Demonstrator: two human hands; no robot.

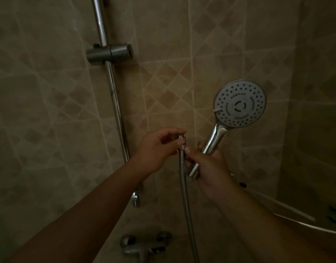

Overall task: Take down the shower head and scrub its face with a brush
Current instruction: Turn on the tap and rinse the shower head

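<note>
Head view: the right hand is wrapped around the chrome handle of the shower head, whose face rises at 1 o'clock from that hand, off its holder. The left hand pinches the hose nut at 10 o'clock of the right hand. The mixer sits at 6 o'clock.

Hose cut off at bottom edge, tap partly cropped, shower head handle hidden in right hand

Dim tiled shower corner

Beige diamond-patterned wall tiles, a chrome slide rail, a mixer tap below; light is low.
</note>
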